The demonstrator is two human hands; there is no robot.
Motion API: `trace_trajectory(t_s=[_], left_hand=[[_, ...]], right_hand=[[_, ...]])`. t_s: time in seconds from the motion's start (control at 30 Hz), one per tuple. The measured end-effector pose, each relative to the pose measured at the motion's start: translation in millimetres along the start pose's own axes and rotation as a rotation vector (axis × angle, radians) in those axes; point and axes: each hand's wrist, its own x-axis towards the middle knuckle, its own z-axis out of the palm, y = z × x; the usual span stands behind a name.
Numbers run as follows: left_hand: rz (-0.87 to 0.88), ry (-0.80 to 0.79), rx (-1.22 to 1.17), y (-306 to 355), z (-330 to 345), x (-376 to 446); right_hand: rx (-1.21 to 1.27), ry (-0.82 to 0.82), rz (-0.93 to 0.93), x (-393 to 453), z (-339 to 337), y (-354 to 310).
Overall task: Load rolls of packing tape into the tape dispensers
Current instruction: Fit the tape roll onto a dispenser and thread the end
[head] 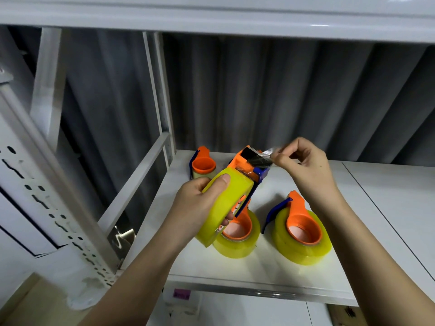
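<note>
My left hand (197, 205) grips a yellow tape roll (224, 203) that sits in an orange and blue dispenser (253, 164), held tilted above the white shelf (259, 271). My right hand (303, 163) pinches the clear tape end (269, 152), which is drawn out past the dispenser's toothed blade. Two more loaded dispensers lie flat on the shelf: one (237, 234) directly under the held roll, the other (302, 234) to its right. A third dispenser (203, 164) with a smaller roll stands at the back left.
A white perforated upright (47, 191) and slanted shelf braces (134, 184) stand at the left. Another shelf board (211, 15) hangs overhead. The shelf's right part (388, 196) is a separate white panel. A purple label (181, 294) shows below the front edge.
</note>
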Motion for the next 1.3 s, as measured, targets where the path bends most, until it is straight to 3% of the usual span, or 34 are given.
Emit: trace_trajectory(t_s=[0.3, 0.7, 1.0, 1.1, 1.3], left_hand=[[0.003, -0.035, 0.053, -1, 0, -4], [0.018, -0.069, 0.100, -5, -7, -4], [0.020, 0.007, 0.093, -13, -22, -12], [-0.016, 0.066, 0.061, -18, -35, -23], [-0.194, 0.184, 0.007, -29, -69, -37]], right_hand=[[-0.015, 0.048, 0.023, 1, -1, -4], [-0.114, -0.263, 0.156, 28, -8, -12], [-0.043, -0.513, 0.337, 30, 12, -20], [-0.070, -0.569, 0.290, 32, 34, -27], [-0.339, -0.594, -0.001, 24, 87, -37]])
